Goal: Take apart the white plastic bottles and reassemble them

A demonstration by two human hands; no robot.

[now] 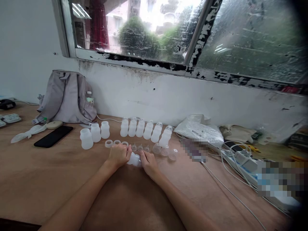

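Between my two hands lies a white baby bottle [134,159], held on its side above the table. My left hand [118,156] is closed round its left end. My right hand [149,163] grips the clear cap end on the right. Just beyond my hands is a row of small parts: three white collar rings [109,143], three clear teats [140,147] and three clear dome caps [156,148]. Three open white bottles [86,139] stand upright behind on the left. Several capped bottles [140,129] stand in a line near the wall. My fingers hide part of the held bottle.
A black phone [53,136] and a grey backpack [64,96] are at the left. To the right are a silvery plastic bag [201,130], a blurred-out object and a power strip [247,166] with white cables [225,186]. A wall with a window [144,32] borders the table's back.
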